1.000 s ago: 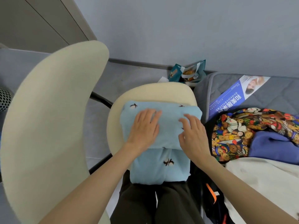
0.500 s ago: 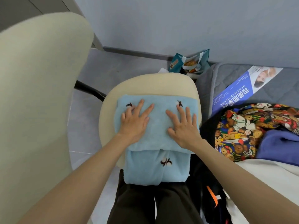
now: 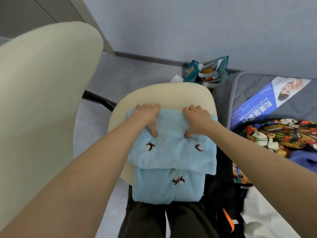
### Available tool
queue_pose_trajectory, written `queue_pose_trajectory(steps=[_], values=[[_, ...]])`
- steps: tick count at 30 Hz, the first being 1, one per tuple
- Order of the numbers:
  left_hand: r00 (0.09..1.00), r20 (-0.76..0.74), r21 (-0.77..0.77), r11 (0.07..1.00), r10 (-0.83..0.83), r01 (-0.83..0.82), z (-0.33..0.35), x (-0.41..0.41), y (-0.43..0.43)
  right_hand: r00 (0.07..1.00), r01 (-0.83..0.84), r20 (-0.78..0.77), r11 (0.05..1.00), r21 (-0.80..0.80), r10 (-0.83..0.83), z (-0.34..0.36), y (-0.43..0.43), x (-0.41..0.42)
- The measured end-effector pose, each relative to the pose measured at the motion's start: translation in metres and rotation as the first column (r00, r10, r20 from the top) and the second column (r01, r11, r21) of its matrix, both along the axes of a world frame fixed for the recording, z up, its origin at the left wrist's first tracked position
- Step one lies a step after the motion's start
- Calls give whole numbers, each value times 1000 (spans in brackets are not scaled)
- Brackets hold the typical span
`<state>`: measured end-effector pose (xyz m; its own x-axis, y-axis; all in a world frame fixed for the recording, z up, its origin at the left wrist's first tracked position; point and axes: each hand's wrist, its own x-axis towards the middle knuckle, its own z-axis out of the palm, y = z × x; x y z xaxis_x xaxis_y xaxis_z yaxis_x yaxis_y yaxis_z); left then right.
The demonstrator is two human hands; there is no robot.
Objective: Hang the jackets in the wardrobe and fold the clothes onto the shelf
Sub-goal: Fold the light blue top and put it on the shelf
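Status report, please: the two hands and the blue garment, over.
Left hand and right hand both grip far edge of blue garment. Garment folded, on chair seat and lap. Nothing else on it.

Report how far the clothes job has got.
Done: the fluffy light-blue garment lies partly folded on the cream chair seat. In hand: the left hand and right hand grip its far edge. Left: the bear-print garment, purple garment and white cloth lie heaped at right; no shelf in view.
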<state>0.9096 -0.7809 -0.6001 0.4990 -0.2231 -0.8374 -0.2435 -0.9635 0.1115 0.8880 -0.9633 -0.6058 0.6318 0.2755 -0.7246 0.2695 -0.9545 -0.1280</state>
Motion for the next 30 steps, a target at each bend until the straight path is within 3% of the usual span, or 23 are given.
queue_pose_trajectory(steps=[5,9,13,19,24,27,30], values=[[999,40,-5,1000,-14,15,10,-12,3,994,4,109,999,52,-9,8,-3,-15],[993,113,-54,998,-35,41,33,-21,12,989,99,99,987,129,-113,29,-8,-28],[951,307,-52,996,-49,68,64,-1,18,952,81,278,984,161,-124,60,-2,-4],[787,617,-61,998,15,29,87,21,18,821,58,557,989,137,-125,86,4,27],[561,828,-51,994,-11,95,80,-9,23,683,-7,721,986,168,-119,85,-2,7],[526,851,-54,991,-16,119,68,-40,28,734,-39,673,984,174,-90,78,-5,-19],[627,778,-63,988,-39,139,57,-73,36,846,-87,533,981,176,-21,68,-6,-53]])
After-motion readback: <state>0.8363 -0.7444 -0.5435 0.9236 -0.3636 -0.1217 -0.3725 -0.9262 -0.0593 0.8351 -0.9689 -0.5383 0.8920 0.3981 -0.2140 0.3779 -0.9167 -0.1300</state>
